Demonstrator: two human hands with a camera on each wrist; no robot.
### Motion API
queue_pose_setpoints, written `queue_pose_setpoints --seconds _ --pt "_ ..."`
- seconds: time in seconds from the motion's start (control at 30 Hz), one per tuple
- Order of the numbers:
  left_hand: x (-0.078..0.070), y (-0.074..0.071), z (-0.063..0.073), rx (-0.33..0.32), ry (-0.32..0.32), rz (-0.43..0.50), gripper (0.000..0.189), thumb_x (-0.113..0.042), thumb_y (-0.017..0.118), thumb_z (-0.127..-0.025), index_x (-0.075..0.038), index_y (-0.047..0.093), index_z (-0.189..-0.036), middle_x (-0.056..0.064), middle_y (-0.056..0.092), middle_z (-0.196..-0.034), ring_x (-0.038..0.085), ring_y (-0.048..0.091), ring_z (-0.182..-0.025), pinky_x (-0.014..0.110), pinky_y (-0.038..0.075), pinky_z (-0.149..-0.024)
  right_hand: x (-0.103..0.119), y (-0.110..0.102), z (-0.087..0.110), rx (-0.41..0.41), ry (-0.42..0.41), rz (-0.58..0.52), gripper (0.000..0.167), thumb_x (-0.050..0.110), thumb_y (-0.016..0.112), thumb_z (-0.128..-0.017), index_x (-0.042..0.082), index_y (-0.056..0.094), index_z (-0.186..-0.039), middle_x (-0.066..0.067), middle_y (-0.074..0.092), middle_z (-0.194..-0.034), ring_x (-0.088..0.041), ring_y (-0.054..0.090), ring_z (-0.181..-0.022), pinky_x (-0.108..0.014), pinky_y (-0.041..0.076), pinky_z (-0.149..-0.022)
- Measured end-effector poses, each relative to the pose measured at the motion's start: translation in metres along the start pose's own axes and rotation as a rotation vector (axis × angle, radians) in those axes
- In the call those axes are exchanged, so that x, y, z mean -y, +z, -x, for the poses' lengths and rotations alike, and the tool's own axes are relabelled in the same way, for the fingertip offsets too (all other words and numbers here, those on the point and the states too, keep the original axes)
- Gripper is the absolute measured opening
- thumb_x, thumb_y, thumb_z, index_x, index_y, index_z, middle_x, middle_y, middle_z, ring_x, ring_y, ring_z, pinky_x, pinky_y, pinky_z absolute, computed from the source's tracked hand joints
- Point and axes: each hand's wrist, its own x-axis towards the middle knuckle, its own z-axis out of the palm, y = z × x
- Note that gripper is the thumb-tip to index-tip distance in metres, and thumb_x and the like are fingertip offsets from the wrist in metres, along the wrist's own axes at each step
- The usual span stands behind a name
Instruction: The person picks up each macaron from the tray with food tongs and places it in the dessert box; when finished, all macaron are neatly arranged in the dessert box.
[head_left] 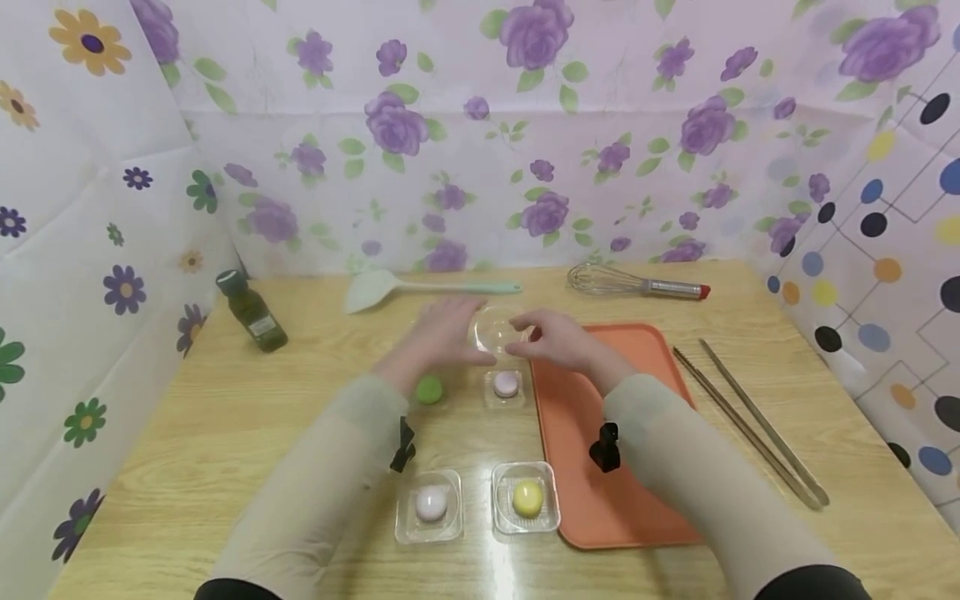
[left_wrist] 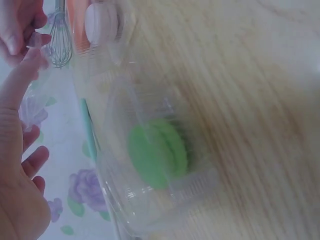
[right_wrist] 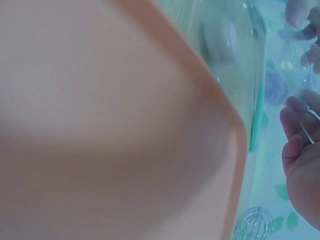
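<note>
Both hands hold a clear plastic lid (head_left: 495, 327) between them, raised over the far middle of the table. My left hand (head_left: 444, 332) grips its left side between thumb and fingers. The right hand (head_left: 561, 337) pinches the opposite edge with bent fingers. Just below them, a pink macaron (head_left: 506, 384) sits in a small clear box. A green macaron (left_wrist: 157, 153) lies in another clear box, partly hidden by my left arm in the head view. Nearer, a pale lilac macaron (head_left: 431, 504) and a yellow macaron (head_left: 528, 498) rest in clear boxes side by side.
An orange tray (head_left: 615, 500) lies under my right arm, with metal tongs (head_left: 757, 425) to its right. Along the back are a spatula (head_left: 375, 290) and a whisk (head_left: 637, 283). A dark green bottle (head_left: 255, 317) lies at the far left.
</note>
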Motion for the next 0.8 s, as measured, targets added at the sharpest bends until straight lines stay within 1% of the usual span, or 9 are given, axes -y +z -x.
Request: queue_pose_setpoints --seconds 0.07,0.13,0.27,0.37,0.43,0.5,0.63,0.73,0.8 --pt "-0.001 0.000 0.002 -0.012 0.007 -0.025 0.098 -0.051 0.077 -0.068 -0.012 0.030 -0.145 0.008 0.030 -0.149 0.030 0.024 -0.136 0.054 0.016 -0.109 0.002 0.001 0.003 0.006 -0.011 -0.017 0.059 0.041 0.065 -0.086 0.010 0.051 -0.134 -0.008 0.056 -0.128 -0.020 0.058 -0.097 -0.035 0.050 -0.077" --pt "-0.002 -0.001 0.005 -0.025 0.015 -0.046 0.098 -0.049 0.077 -0.069 -0.012 0.030 -0.145 0.008 0.030 -0.149 0.030 0.024 -0.136 0.055 0.017 -0.109 0.005 0.001 0.007 0.008 -0.016 -0.069 0.060 0.040 0.065 -0.086 0.015 0.047 -0.138 -0.007 0.056 -0.128 -0.020 0.057 -0.100 -0.036 0.050 -0.078" --pt "-0.001 -0.006 0.014 -0.078 0.053 -0.117 0.095 -0.049 0.077 -0.068 -0.011 0.033 -0.144 0.009 0.036 -0.145 0.031 0.031 -0.132 0.054 0.024 -0.106 0.009 -0.001 0.015 -0.002 -0.005 -0.299 0.065 0.040 0.061 -0.089 0.028 0.031 -0.146 -0.008 0.056 -0.126 -0.027 0.056 -0.108 -0.045 0.046 -0.088" --pt "0.000 -0.009 0.020 -0.127 0.084 -0.184 0.094 -0.053 0.075 -0.069 -0.011 0.034 -0.143 0.009 0.040 -0.142 0.031 0.035 -0.129 0.052 0.028 -0.105 0.011 -0.004 0.018 -0.013 0.004 -0.478 0.062 0.041 0.054 -0.093 0.028 0.026 -0.147 -0.013 0.059 -0.121 -0.032 0.057 -0.106 -0.050 0.043 -0.087" --pt "0.000 -0.010 0.023 -0.146 0.106 -0.211 0.094 -0.054 0.073 -0.070 -0.011 0.034 -0.143 0.009 0.040 -0.142 0.031 0.035 -0.129 0.052 0.027 -0.105 0.011 -0.004 0.018 0.011 0.015 -0.588 0.057 0.040 0.050 -0.096 0.024 0.029 -0.146 -0.017 0.060 -0.118 -0.032 0.059 -0.101 -0.048 0.043 -0.081" --pt "-0.001 -0.010 0.025 -0.164 0.138 -0.232 0.094 -0.056 0.071 -0.071 -0.011 0.033 -0.144 0.010 0.039 -0.143 0.031 0.034 -0.130 0.052 0.026 -0.106 0.011 -0.004 0.018 0.058 0.021 -0.679 0.053 0.039 0.045 -0.098 0.019 0.032 -0.145 -0.022 0.059 -0.117 -0.029 0.061 -0.094 -0.041 0.043 -0.074" --pt "-0.002 -0.009 0.028 -0.206 0.211 -0.283 0.094 -0.056 0.069 -0.072 -0.011 0.031 -0.145 0.009 0.037 -0.145 0.031 0.034 -0.130 0.052 0.026 -0.106 0.012 -0.002 0.017 0.140 0.095 -0.838 0.055 0.049 0.041 -0.097 0.019 0.038 -0.143 -0.028 0.058 -0.113 -0.022 0.062 -0.083 -0.031 0.043 -0.066" --pt "-0.004 -0.009 0.031 -0.231 0.241 -0.320 0.093 -0.055 0.069 -0.072 -0.011 0.032 -0.145 0.008 0.038 -0.144 0.030 0.035 -0.130 0.050 0.028 -0.105 0.012 0.000 0.016 0.173 0.143 -0.890 0.064 0.062 0.038 -0.091 0.021 0.040 -0.141 -0.023 0.062 -0.103 -0.022 0.063 -0.080 -0.031 0.045 -0.066" --pt "-0.005 -0.010 0.033 -0.236 0.252 -0.326 0.092 -0.054 0.071 -0.072 -0.011 0.032 -0.144 0.008 0.038 -0.145 0.029 0.035 -0.130 0.050 0.027 -0.106 0.012 0.002 0.014 0.201 0.150 -0.917 0.070 0.067 0.034 -0.089 0.020 0.039 -0.141 -0.016 0.064 -0.096 -0.022 0.063 -0.078 -0.031 0.046 -0.067"
